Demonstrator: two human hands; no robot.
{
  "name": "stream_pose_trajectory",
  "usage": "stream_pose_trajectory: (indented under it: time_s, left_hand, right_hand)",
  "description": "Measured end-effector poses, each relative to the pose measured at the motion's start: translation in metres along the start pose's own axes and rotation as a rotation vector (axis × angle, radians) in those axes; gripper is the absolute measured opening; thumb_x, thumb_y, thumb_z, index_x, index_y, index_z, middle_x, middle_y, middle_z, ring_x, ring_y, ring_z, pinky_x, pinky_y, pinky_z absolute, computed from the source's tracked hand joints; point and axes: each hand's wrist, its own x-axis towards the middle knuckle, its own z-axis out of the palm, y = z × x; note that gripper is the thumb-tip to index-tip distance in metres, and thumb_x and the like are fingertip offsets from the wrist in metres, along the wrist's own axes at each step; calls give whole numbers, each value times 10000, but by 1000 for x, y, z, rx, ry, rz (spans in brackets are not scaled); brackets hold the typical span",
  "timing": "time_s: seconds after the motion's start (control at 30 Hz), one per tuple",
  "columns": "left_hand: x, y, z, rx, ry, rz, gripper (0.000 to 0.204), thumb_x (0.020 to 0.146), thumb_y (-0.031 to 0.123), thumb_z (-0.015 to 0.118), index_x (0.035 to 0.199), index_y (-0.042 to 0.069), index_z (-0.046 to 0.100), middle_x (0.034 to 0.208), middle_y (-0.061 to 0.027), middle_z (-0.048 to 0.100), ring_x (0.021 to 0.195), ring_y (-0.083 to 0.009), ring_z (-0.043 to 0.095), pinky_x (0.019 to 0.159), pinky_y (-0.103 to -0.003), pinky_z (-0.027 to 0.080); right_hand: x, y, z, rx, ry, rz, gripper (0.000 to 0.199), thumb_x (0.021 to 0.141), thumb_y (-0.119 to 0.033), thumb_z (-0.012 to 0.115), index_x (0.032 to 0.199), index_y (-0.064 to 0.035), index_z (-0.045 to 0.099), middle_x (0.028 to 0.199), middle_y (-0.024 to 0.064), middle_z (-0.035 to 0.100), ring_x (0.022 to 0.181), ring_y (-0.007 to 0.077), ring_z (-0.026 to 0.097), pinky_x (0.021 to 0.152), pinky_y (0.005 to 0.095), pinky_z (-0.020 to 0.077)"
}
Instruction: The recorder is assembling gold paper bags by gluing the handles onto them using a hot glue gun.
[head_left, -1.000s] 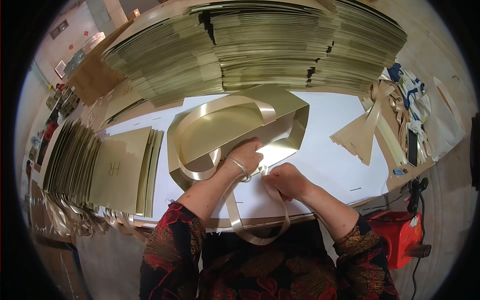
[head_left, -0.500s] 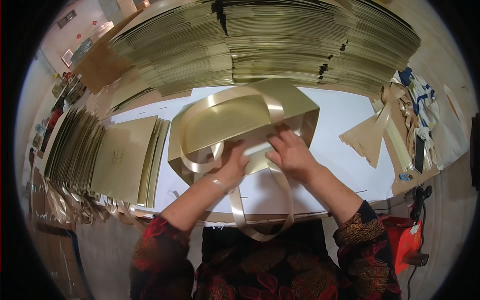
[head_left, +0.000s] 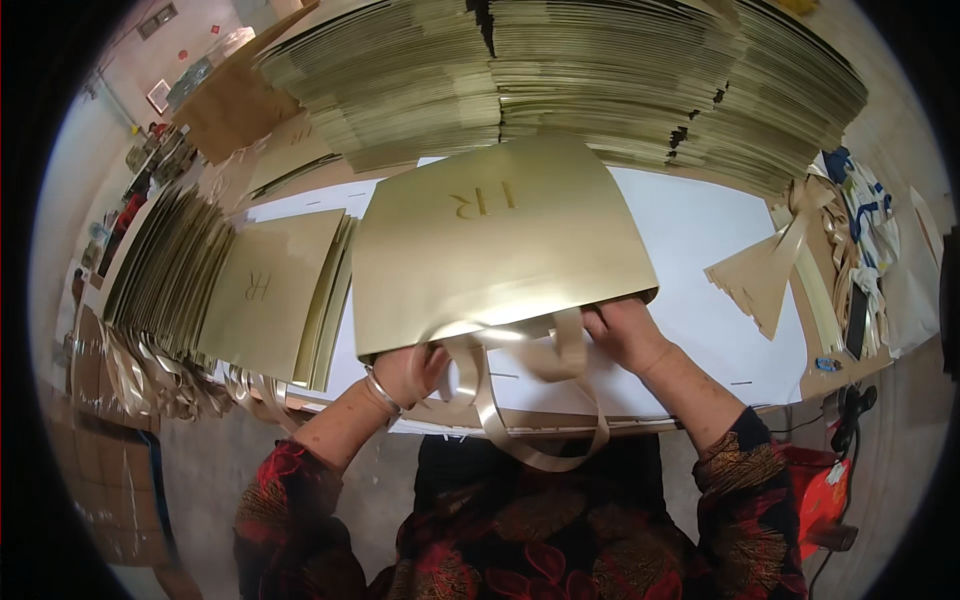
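The fingers of the left hand (head_left: 418, 368) are curled closed around the gold ribbon handle (head_left: 520, 400) just where it leaves the mouth of the gold paper bag (head_left: 500, 250). The fingers of the right hand (head_left: 625, 335) are bent and pinch the open edge of the bag, with the ribbon beside them. The bag lies flat on the white surface (head_left: 700, 270), close to its near edge, the mouth toward the person and the loop of ribbon hanging over that edge.

The bag looks light and thin, a stiff glossy card that probably slips easily and creases if it is bent. The ribbon is soft and smooth. It seems safest to hold the bag at the reinforced top edge, near the handle.

More flat bags (head_left: 260, 290) lie along the left edge, and a high stack of bags (head_left: 600, 80) fills the far edge.
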Motion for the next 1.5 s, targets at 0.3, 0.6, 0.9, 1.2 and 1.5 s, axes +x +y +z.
stream_pose_trajectory:
  time_s: [0.3,0.6,0.9,1.2,1.5]
  left_hand:
    - [-32,47,-22,425,-117,342,330,741,162,605,1052,52,624,1061,-73,608,1086,-263,549,1004,-588,334]
    - [-25,58,-22,523,-171,400,364,759,166,562,1061,-34,601,878,-157,586,886,-298,569,954,-441,405]
    - [-14,73,-10,377,-176,296,111,750,200,627,779,95,602,723,-58,551,754,-231,540,711,-358,443]
    - [-6,90,-7,371,-173,77,191,767,294,672,659,140,703,716,-27,580,788,-235,529,685,-371,437]
    - [36,137,6,112,1,-64,64,779,91,625,767,28,624,764,-143,606,781,-336,595,791,-440,457]
  right_hand:
    - [-34,-32,-33,-347,-20,-518,74,702,-71,614,648,-20,607,838,123,565,888,294,560,962,442,403]
    - [-14,-111,-37,176,-299,-380,276,749,-66,644,1009,-150,682,1019,100,617,1132,263,558,969,458,440]
    - [204,-95,-139,398,-140,330,260,843,-199,565,651,-23,566,545,90,560,406,181,514,379,329,408]
    - [71,-111,-115,304,271,-34,257,810,-288,633,712,-51,639,600,0,585,542,85,524,516,268,456]
    - [-47,-65,11,-261,-25,-46,125,790,-143,556,741,-60,635,748,141,636,722,324,655,630,424,540]
